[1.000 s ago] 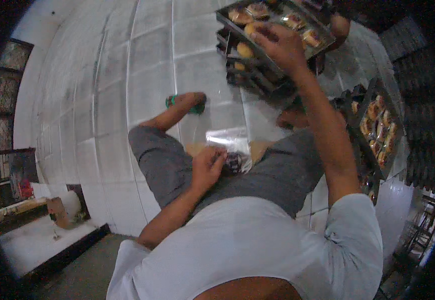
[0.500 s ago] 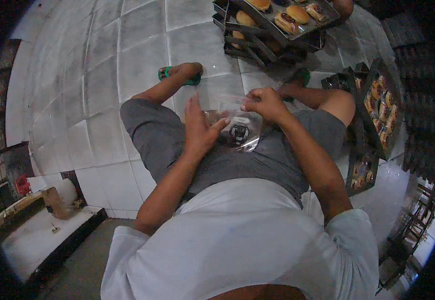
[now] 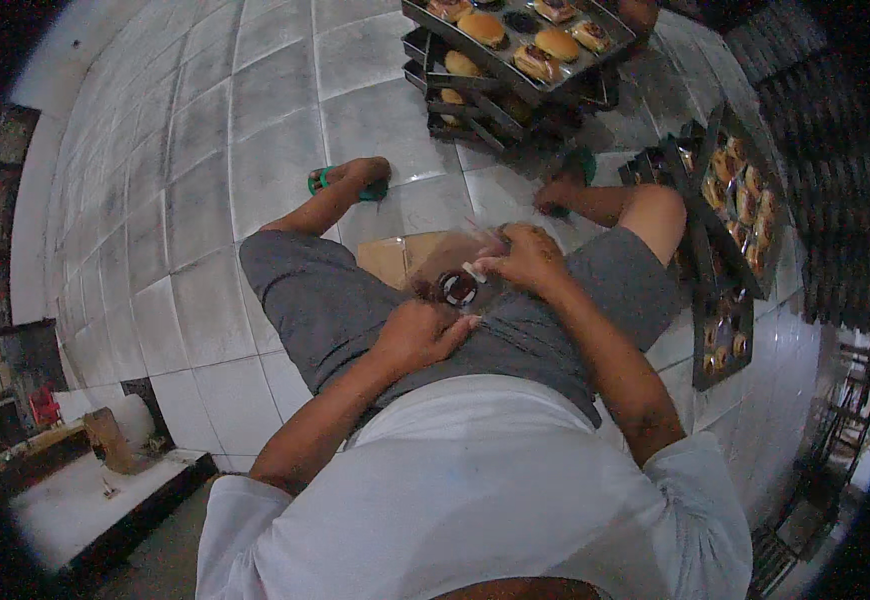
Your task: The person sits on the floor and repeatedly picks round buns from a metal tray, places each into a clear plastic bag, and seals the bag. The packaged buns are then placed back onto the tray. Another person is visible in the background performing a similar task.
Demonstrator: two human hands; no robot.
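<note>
Over my lap is a clear plastic bag (image 3: 458,288) with a dark round print on it. My left hand (image 3: 421,334) pinches its near edge, thumb stretched along the side closest to me. My right hand (image 3: 527,260) is closed on the far right part of the bag, where the plastic is smeared by motion. A small whitish bit shows at the right fingertips; I cannot tell what it is. Beyond the bag, between my thighs, lies a flat tan piece (image 3: 385,258), partly covered by the bag and my leg.
Stacked dark metal trays (image 3: 500,95) stand ahead on the tiled floor (image 3: 255,130), the top one carrying buns. More trays with wrapped pastries (image 3: 745,215) lean at the right. A low white ledge (image 3: 105,495) with a roll on it is at the left.
My left hand has lowered toward me and closed from spread fingers onto the bag's near edge. The bag and my right hand have also come nearer. The tan piece now shows more.
</note>
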